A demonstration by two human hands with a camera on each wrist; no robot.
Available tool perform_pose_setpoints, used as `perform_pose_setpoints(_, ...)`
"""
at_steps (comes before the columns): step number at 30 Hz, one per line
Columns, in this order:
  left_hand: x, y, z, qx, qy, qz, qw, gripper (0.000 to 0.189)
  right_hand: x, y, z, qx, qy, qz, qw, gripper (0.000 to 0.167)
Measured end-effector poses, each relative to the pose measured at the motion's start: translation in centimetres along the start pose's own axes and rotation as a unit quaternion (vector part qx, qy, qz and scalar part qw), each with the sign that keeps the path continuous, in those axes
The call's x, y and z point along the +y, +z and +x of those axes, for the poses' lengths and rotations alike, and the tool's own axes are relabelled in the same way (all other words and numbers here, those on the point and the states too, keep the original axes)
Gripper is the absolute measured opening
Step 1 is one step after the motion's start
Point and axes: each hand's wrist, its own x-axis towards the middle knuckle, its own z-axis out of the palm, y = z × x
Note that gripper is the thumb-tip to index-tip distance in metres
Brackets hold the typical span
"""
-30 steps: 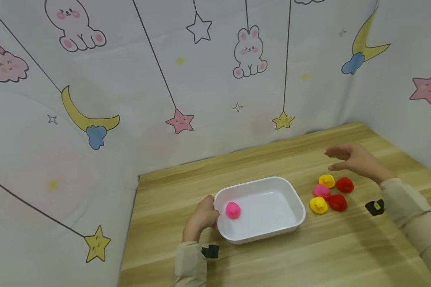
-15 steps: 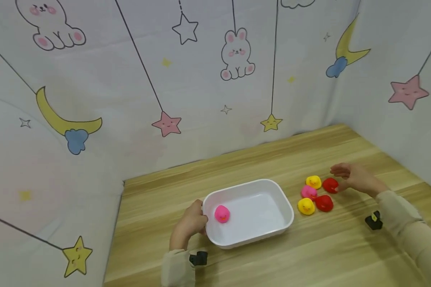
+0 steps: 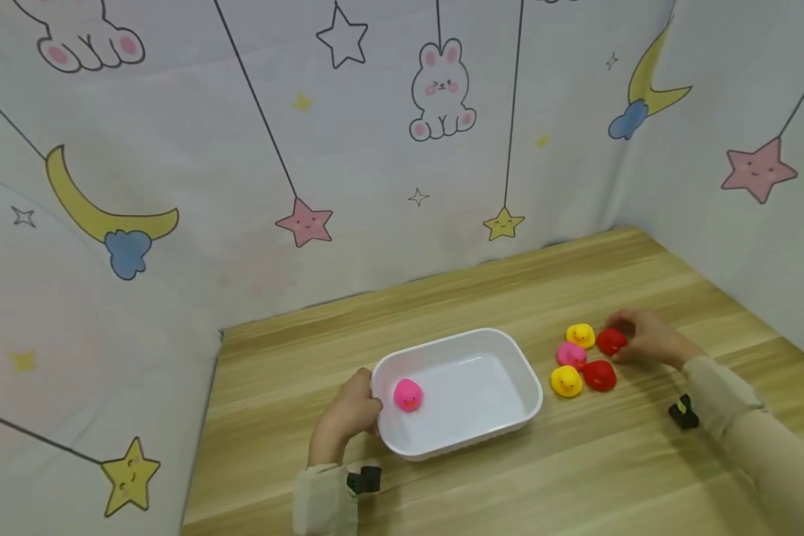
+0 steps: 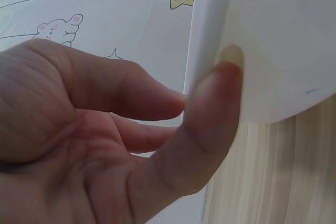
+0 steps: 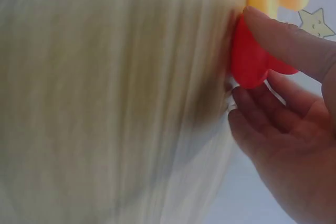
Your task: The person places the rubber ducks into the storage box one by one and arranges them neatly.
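Observation:
My left hand point(image 3: 348, 411) grips the left end of a white plastic tray point(image 3: 469, 441). In the left wrist view, the thumb and fingers pinch its wall point(image 4: 278, 40). Inside the tray, near that end, sits a pink rubber duck point(image 3: 408, 395). To the right of the tray, my right hand point(image 3: 653, 339) has its fingers and thumb curled round a red rubber duck point(image 3: 611, 342). The right wrist view shows the thumb lying against this red duck point(image 5: 249, 56) and the fingertips right at its other side.
Beside the held duck, a yellow duck point(image 3: 580, 336), a pink duck point(image 3: 572, 355), another yellow duck point(image 3: 566, 381) and a second red duck point(image 3: 600, 376) cluster on the wooden table point(image 3: 295, 335). A patterned cloth point(image 3: 368, 275) hangs behind and at both sides.
My right hand has come down from above the table onto the far red duck, and its fingers have closed round it. The left hand keeps its grip while the head view has shifted.

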Motion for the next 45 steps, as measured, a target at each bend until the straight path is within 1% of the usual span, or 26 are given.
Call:
perform_pose_setpoints(3,0.0,-0.3,-0.3,0.004,0.0,0.001,1.0,0.029,0.2,0.4,0.4,0.003,-0.018,-0.017,0.9997,0.054)
perform_pose_setpoints(5,0.1,-0.5,-0.4,0.004,0.004,-0.001,1.0,0.03,0.2,0.4,0.4,0.003,-0.027,-0.02,0.9994,0.053)
perform_pose_setpoints(8,0.1,-0.5,-0.4,0.002,0.006,-0.007,1.0,0.03,0.1,0.2,0.2,0.005,-0.03,-0.016,0.9994,0.056)
perform_pose_setpoints(11,0.0,-0.5,-0.4,-0.002,0.01,-0.011,0.9999,0.029,-0.5,-0.4,-0.1,0.005,-0.025,0.017,0.9995,0.059)
perform_pose_setpoints(13,0.0,-0.6,-0.4,-0.003,0.014,-0.009,0.9999,0.028,-1.2,-1.0,-0.3,0.004,-0.023,0.049,0.9985,0.06)
perform_pose_setpoints(15,0.0,-0.6,-0.5,-0.003,0.018,-0.007,0.9998,0.027,-2.1,-1.5,-0.3,0.011,-0.022,0.079,0.9966,0.062)
perform_pose_setpoints(20,0.0,-0.5,-0.3,0.0,0.018,0.0,0.9998,0.026,-4.1,-2.7,0.1,0.025,-0.015,0.094,0.9951,0.064)
perform_pose_setpoints(23,0.0,-0.6,-0.3,0.003,0.017,0.001,0.9999,0.026,-5.4,-3.1,0.7,0.025,-0.012,0.12,0.9924,0.065)
perform_pose_setpoints(28,0.1,-0.6,-0.4,0.0,0.013,-0.005,0.9999,0.026,-7.5,-3.2,1.6,0.025,-0.022,0.192,0.9809,0.062)
perform_pose_setpoints(30,0.1,-0.6,-0.4,-0.003,0.012,-0.007,0.9999,0.025,-8.3,-3.0,2.0,0.02,-0.027,0.225,0.9737,0.063)
perform_pose_setpoints(34,-0.2,-0.8,-0.5,-0.003,0.01,-0.004,0.9999,0.023,-10.4,-2.3,3.0,-0.008,-0.023,0.231,0.9726,0.063)
perform_pose_setpoints(37,-0.3,-0.9,-0.5,-0.007,0.012,-0.002,0.9999,0.021,-12.3,-1.8,3.8,-0.027,-0.022,0.208,0.9775,0.064)
perform_pose_setpoints(39,-0.3,-1.0,-0.3,-0.012,0.019,-0.001,0.9998,0.017,-13.6,-1.4,4.5,-0.036,-0.032,0.215,0.9755,0.065)
perform_pose_setpoints(41,-0.3,-1.1,-0.1,-0.017,0.03,0.002,0.9994,0.015,-15.1,-1.0,5.2,-0.046,-0.037,0.21,0.9758,0.063)
perform_pose_setpoints(43,-0.2,-1.1,0.0,-0.02,0.038,0.003,0.9991,0.015,-16.5,-0.5,6.0,-0.05,-0.052,0.232,0.9702,0.065)
perform_pose_setpoints(45,-0.2,-1.2,0.2,-0.022,0.042,0.004,0.9989,0.015,-18.0,0.0,6.7,-0.055,-0.059,0.235,0.9687,0.063)
